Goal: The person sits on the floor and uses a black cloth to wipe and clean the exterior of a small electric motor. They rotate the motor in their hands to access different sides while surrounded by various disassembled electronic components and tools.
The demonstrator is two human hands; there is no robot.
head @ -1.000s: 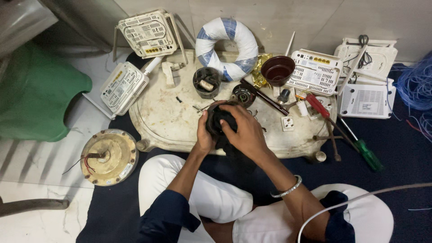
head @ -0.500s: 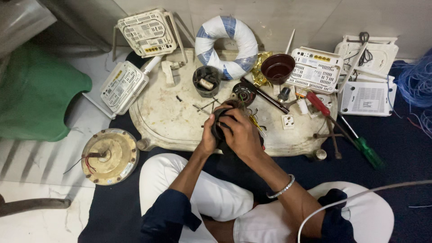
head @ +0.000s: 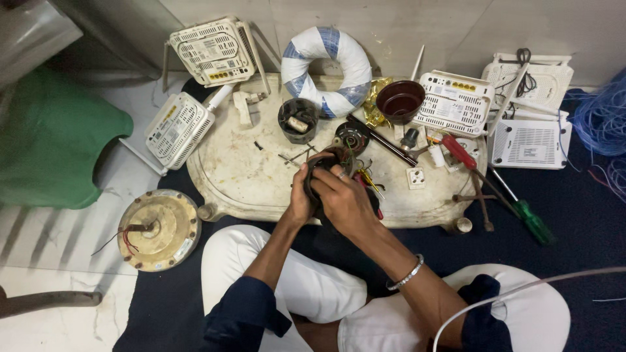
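Head camera looks down on a person sitting cross-legged in white trousers at a low, stained cream plastic tray-table [head: 248,176] with a moulded scalloped rim. Both hands meet over its near edge around a dark, rounded motor part [head: 321,171] with thin coloured wires sprouting from its top. The left hand [head: 300,199] cups the part from the left side, fingers curled against it. The right hand [head: 345,199] wraps over it from the right and front, fingers closed across the dark casing; a metal bangle [head: 405,274] circles that wrist.

Behind the hands on the table stand a small black round cup [head: 298,120] holding a pale cylindrical piece, a black disc-shaped part [head: 352,135] and a glossy brown bowl [head: 400,101]. A ring-shaped coil wrapped in white and blue tape [head: 326,68] leans at the far edge. A red-handled tool [head: 458,151] lies on the right of the table, and a green-handled screwdriver [head: 531,221] rests on the dark blue floor mat just off it. Several flat white ventilated plastic router boxes [head: 454,103] ring the table. To the left, on the floor, sits a dull yellowish round metal motor housing [head: 158,229] with red and black wires, beside a green plastic stool [head: 55,140].
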